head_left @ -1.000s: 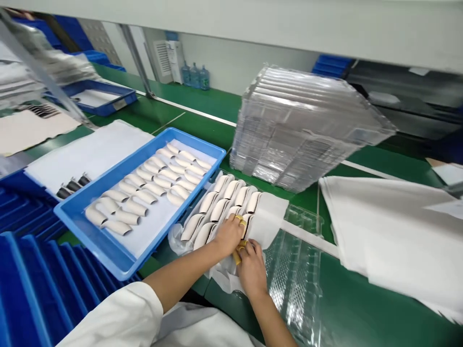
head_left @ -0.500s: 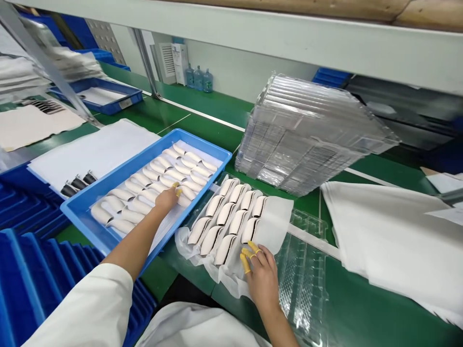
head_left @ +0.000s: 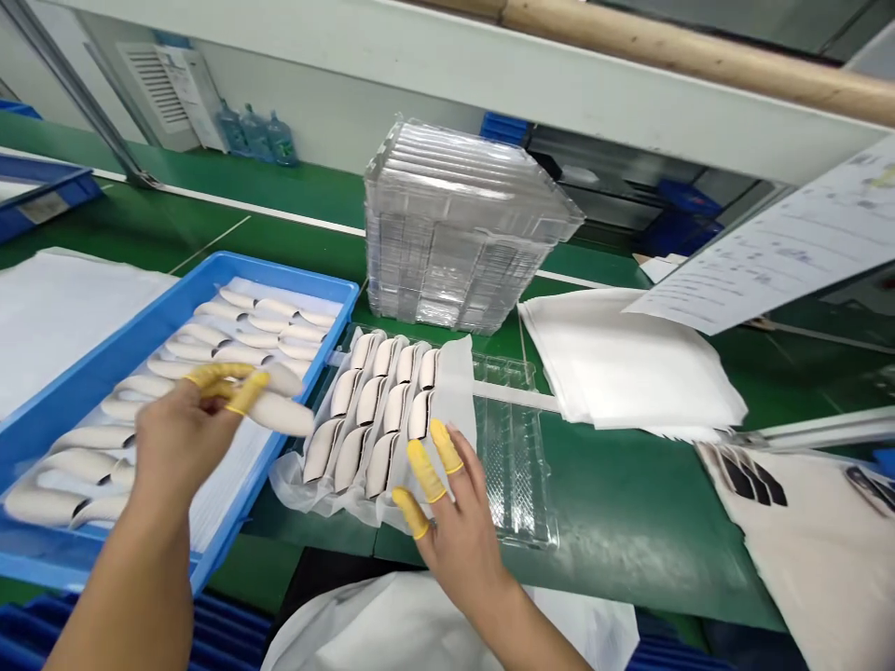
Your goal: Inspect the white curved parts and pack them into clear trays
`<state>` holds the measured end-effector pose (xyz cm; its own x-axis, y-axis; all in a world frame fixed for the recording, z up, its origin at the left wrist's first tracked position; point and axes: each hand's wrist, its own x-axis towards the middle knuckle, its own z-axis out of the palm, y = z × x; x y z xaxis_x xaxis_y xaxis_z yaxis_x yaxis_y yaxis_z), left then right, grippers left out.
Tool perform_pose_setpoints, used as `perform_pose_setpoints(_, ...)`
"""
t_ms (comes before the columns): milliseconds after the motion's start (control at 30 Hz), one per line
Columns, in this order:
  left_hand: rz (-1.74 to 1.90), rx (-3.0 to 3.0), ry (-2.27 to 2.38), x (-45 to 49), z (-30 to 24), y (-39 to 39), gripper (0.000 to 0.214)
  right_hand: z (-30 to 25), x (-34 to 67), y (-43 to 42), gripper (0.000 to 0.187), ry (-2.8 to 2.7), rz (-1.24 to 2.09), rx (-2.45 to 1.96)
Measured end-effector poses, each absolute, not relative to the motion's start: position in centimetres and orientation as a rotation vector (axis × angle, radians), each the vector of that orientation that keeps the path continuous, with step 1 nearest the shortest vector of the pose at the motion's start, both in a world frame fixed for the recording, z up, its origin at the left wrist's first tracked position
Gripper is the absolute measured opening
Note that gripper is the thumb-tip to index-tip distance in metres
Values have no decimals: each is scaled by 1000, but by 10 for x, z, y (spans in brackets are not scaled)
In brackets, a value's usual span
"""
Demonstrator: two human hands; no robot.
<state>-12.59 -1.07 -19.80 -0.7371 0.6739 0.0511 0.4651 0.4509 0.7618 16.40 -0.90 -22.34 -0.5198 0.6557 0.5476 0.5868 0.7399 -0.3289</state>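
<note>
While the right hand (head_left: 454, 531) hovers open beside the white wrap (head_left: 456, 396), left hand (head_left: 178, 447) pinched around a cream curved piece (head_left: 280, 415).

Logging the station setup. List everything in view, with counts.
blue tray: one, blue, left on bench
curved pieces: about twenty, off-white, rows inside blue tray
clear tray: one, clear, centre
packed pieces: about eleven, off-white, rows on clear tray
white liner: one, white, under packed pieces
tray stack: one stack, clear, behind clear tray
white sheets: one stack, white, right
printed paper: one, white, upper right
beige sheet: one, beige with black marks, lower right
water bottles: three, pale blue, by far wall
green bench: one, green, under everything
left hand: holding one off-white piece, yellow finger cots
right hand: open, beside clear tray, three yellow finger cots
</note>
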Motion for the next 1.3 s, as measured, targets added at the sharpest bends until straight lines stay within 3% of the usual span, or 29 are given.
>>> perform_pose_setpoints(133, 1308, 960, 1578, -61, -191, -20, 37, -210, 162, -17, 63, -2337, 100, -914)
perform_pose_setpoints(300, 1234, 893, 1286, -22, -196, -14, 31, -216, 181, -23, 69, -2272, 296, -1050)
perform_pose_setpoints(633, 1094, 950, 1118, 7, -200, -17, 29, -226, 200, -33, 58, -1981, 739, -1192)
perform_pose_setpoints(900, 1155, 941, 1058, -6, -203, -14, 37, -204, 200, -38, 49, -1045, 2036, -989)
perform_pose_setpoints(1300, 1233, 1040, 948, 6, -199, -20, 18, -193, 185, -48, 41, -918, 2141, -925)
